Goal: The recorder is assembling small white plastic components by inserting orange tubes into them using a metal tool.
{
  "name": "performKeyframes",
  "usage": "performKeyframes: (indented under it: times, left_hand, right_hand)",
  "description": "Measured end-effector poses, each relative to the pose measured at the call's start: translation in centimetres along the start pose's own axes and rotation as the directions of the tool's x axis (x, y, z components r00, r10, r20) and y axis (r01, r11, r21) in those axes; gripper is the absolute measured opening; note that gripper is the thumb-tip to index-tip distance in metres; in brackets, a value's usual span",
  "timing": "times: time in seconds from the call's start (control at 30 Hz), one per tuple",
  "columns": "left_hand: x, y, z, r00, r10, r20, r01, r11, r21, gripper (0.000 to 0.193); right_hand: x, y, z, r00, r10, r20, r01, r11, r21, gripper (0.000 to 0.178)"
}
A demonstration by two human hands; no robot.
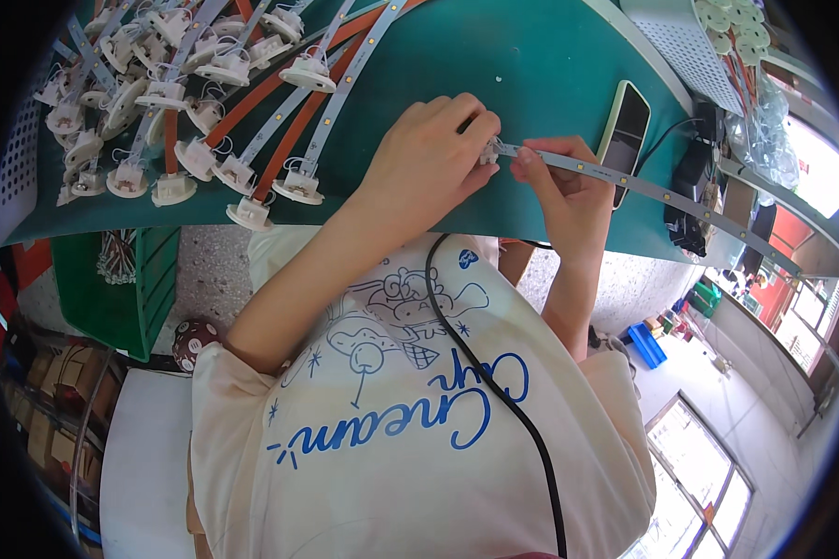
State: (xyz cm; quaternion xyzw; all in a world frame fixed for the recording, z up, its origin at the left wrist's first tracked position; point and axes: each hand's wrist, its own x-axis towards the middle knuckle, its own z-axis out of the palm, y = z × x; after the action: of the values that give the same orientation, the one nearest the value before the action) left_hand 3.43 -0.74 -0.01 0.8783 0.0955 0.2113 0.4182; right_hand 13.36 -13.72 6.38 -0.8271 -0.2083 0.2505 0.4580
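My left hand [435,154] is closed, its fingertips pinched round a small white plastic end piece [489,153] with thin white wires. Most of that piece is hidden behind the fingers. Between the thumb and fingers of my right hand [570,191] is a light grey LED strip [667,196], gripped close to its wired end. The strip runs from the white piece off to the right, past the table's edge. Both hands are over the green table top [531,79], close to its near edge.
A pile of LED strips with round white end caps [224,172] covers the table's left side. Right of my hands lies a phone [627,126], beside black adapters with cables [694,177]. A perforated white tray [662,42] stands at the far right. Below left is a green crate [112,289].
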Motion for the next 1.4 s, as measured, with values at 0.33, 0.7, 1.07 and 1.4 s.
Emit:
performKeyframes:
  times: [0.33,0.7,1.07,1.4]
  left_hand:
    - [-0.2,0.1,0.3,0.999,-0.013,-0.036,0.013,1.0,0.005,0.031]
    - [-0.2,0.1,0.7,0.997,0.01,-0.083,-0.011,1.0,-0.01,0.03]
    - [-0.3,0.2,0.5,0.998,0.004,-0.069,-0.005,1.0,-0.016,0.029]
    - [-0.2,0.1,0.6,0.999,-0.001,-0.05,0.0,1.0,-0.019,0.029]
  right_hand:
    - [-0.4,-0.7,0.7,0.996,-0.087,-0.036,0.077,0.974,-0.212,0.012]
    - [-0.6,-3.3,1.4,0.997,-0.077,-0.012,0.062,0.882,-0.467,0.01]
    - [-1.3,-2.1,1.6,0.992,-0.113,-0.052,0.081,0.903,-0.422,0.012]
    - [-1.9,-1.4,2.2,0.974,-0.198,-0.109,0.121,0.863,-0.491,0.013]
